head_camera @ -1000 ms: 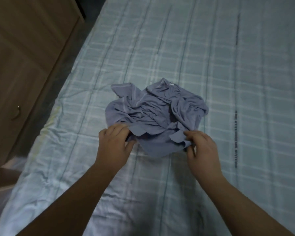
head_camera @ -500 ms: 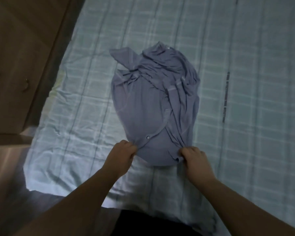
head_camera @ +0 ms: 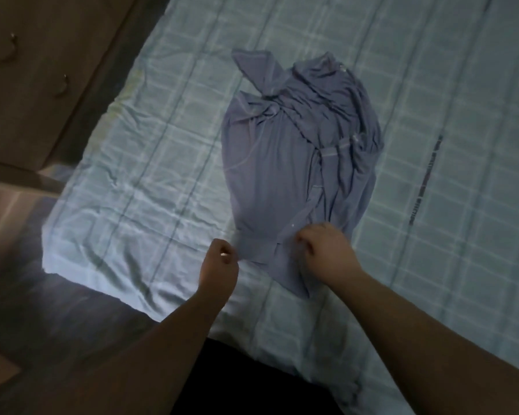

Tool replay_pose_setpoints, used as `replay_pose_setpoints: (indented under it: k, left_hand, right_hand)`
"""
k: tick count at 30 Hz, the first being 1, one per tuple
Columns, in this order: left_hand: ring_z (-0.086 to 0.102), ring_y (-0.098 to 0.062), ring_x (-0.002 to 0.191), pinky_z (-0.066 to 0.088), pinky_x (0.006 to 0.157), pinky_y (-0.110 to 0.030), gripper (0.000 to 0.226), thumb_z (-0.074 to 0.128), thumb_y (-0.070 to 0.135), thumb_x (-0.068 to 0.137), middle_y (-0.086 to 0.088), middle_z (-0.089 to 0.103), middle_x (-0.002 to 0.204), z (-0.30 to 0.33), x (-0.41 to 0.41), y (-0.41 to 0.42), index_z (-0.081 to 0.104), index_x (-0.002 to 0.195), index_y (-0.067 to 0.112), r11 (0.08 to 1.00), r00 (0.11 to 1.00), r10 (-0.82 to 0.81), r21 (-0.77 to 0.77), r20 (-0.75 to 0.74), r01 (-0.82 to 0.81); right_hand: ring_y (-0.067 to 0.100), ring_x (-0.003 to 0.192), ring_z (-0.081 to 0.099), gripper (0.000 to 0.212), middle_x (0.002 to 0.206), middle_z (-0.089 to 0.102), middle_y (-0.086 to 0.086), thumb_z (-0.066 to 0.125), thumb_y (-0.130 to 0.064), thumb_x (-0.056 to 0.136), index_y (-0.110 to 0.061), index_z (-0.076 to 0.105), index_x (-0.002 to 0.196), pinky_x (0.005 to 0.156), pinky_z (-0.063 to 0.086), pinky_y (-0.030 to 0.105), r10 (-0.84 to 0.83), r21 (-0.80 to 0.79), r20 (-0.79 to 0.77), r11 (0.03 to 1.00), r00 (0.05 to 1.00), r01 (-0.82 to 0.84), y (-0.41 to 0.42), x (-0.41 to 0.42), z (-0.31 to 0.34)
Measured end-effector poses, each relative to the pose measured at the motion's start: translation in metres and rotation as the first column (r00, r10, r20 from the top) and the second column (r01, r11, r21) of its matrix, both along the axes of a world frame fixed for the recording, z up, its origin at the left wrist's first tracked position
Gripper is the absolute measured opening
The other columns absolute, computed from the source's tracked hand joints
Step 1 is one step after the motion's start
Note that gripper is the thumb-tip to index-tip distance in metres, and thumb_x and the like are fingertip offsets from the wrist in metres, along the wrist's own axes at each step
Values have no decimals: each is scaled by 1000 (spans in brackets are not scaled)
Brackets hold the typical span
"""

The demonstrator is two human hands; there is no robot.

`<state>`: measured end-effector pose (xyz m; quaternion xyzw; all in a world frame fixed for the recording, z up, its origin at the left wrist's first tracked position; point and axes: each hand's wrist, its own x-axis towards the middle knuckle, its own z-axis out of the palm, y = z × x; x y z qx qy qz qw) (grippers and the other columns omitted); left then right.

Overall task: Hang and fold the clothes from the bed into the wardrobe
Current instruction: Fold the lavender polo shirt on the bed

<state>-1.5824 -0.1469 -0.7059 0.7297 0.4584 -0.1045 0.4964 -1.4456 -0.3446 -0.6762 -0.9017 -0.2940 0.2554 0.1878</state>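
Grip, left: left hand pinches the near-left corner of the shirt hem, fingers curled round the cloth edge.
Grip, right: right hand lies on the hem by the button strip, fingers bent onto the fabric; it looks like a pinch, though motion blur leaves that a judgement.
Garment: blue-grey button shirt lies on the bed, drawn out lengthwise from the hem; lower left panel fairly flat, upper part and right side bunched, one sleeve sticking out at the far left.
Step in hand (judged): spreading the shirt flat before folding or hanging.
How to do it well: keep both hem corners taut and apart, pull toward the bed's near edge, then smooth upward to free the twisted collar zone.
Risk: pulling only the hem may tighten the knot-like bunch mid-chest.
Surroundings: wooden cabinet with handles stands left of the bed.
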Motion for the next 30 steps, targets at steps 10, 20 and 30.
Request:
replay_pose_setpoints:
  k: [10,20,30]
  left_hand:
    - [63,-20,70,47,51,-29,24,50,-3,88,-8,63,94,-12,10,9,52,92,20,819,879,471,-333,-75,-467]
    - [63,-14,67,48,53,-22,22,48,-5,90,-10,64,98,6,6,18,55,98,14,869,920,392,-327,-1,-371]
    - [35,-13,129,43,91,-31,95,78,8,80,7,31,143,128,52,16,22,152,34,908,964,-170,-347,203,233]
  right_hand:
    - [19,137,39,64,155,36,-2,68,-16,84,-22,46,144,110,20,23,624,-55,-142,770,769,-635,129,12,-23]
    - [32,105,58,23,115,54,15,66,-8,84,-8,67,107,86,40,33,407,-19,-95,912,909,-410,104,18,-19]
    - [22,84,53,24,95,52,4,57,-10,91,-14,72,109,74,35,29,-90,261,102,964,991,61,82,67,157]
